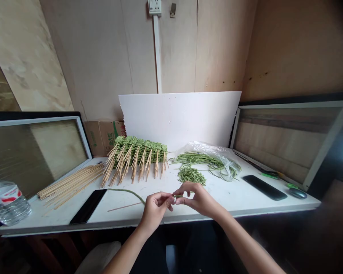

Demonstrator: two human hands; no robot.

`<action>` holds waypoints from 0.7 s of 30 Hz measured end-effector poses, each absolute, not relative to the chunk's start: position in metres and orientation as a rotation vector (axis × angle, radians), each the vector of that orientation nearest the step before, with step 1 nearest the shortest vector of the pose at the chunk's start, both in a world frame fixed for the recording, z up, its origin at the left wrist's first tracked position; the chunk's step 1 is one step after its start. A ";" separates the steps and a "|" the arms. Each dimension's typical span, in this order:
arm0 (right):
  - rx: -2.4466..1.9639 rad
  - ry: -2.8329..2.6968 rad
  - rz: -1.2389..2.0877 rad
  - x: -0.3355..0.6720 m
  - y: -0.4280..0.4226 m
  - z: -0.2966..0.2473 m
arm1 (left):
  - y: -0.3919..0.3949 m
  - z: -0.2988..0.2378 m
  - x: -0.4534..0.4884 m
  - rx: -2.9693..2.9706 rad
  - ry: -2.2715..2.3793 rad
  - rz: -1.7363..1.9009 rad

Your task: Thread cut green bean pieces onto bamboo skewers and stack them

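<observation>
A long green bean curves across the white table and passes behind my left hand. That hand is closed, its thumb and fingers pinching the bean near the table's front edge. My right hand meets it fingertip to fingertip, with a short green stretch of bean showing between its thumb and forefinger. Just left of my left hand lies a single bamboo skewer. Beyond my right hand sits a small heap of short bean pieces.
Stacked skewered beans stand at the back left, beside loose bamboo skewers. Long beans lie partly in a clear plastic bag. Phones, a water bottle and a computer mouse are around.
</observation>
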State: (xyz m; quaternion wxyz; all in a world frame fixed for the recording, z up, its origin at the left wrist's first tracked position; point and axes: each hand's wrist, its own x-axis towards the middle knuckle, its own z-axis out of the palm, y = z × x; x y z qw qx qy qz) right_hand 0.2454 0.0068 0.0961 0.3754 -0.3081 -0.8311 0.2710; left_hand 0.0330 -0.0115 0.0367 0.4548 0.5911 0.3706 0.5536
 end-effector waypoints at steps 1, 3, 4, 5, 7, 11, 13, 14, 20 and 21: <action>-0.787 -2.132 0.637 0.241 0.004 0.096 | -0.012 0.037 0.033 1.465 0.912 1.353; -0.792 -2.132 0.551 0.238 0.002 0.094 | -0.012 0.037 0.032 1.478 0.910 1.314; -0.797 -2.126 0.524 0.238 0.003 0.093 | -0.012 0.038 0.031 1.491 0.914 1.297; -0.802 -2.118 0.504 0.238 0.004 0.091 | -0.011 0.038 0.031 1.508 0.923 1.284; -0.810 -2.106 0.479 0.240 0.006 0.089 | -0.010 0.038 0.030 1.553 0.947 1.276; -0.797 -2.087 0.474 0.239 0.007 0.084 | -0.010 0.040 0.031 1.652 0.951 1.295; -0.758 -2.061 0.501 0.236 0.006 0.080 | -0.011 0.041 0.031 1.702 0.929 1.299; -0.735 -2.040 0.524 0.234 0.005 0.078 | -0.012 0.041 0.031 1.723 0.917 1.295; -0.598 -1.860 0.814 0.223 0.012 0.066 | -0.012 0.037 0.031 1.707 0.841 1.299; -0.586 -1.823 0.848 0.224 0.015 0.064 | -0.010 0.037 0.031 1.665 0.842 1.303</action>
